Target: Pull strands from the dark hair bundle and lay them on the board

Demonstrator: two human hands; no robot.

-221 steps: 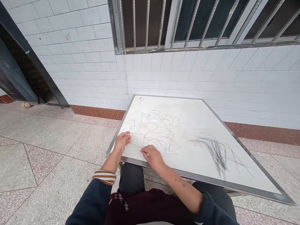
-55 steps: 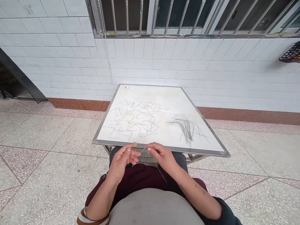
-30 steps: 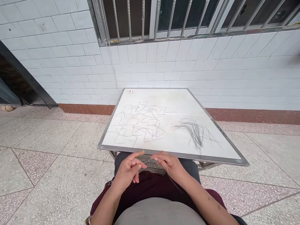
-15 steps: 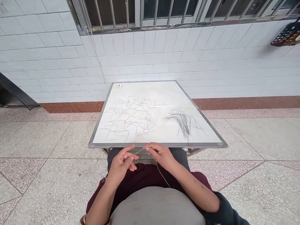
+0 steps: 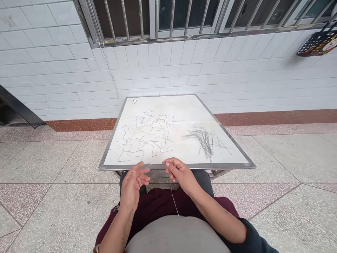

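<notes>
My right hand (image 5: 180, 174) is pinched at the table's near edge, closed on a thin pale wire (image 5: 173, 196) whose tail hangs down over my lap. To its left, my left hand (image 5: 135, 179) has its fingers spread, palm turned inward, with a thin strand near its fingertips; whether it touches the strand is unclear. Many bent dark wires (image 5: 147, 135) lie scattered over the left half of the white table (image 5: 163, 105). A dense bundle of dark wires (image 5: 206, 142) rests on the right part.
A small red and white object (image 5: 134, 101) sits at the table's far left corner. Beyond the table stands a white tiled wall (image 5: 158, 77) with a barred window. A patterned bag (image 5: 317, 44) hangs at the upper right.
My left hand has opened and moved slightly left, away from my right hand. The wire's hanging tail has swung left. The view has tilted slightly upward.
</notes>
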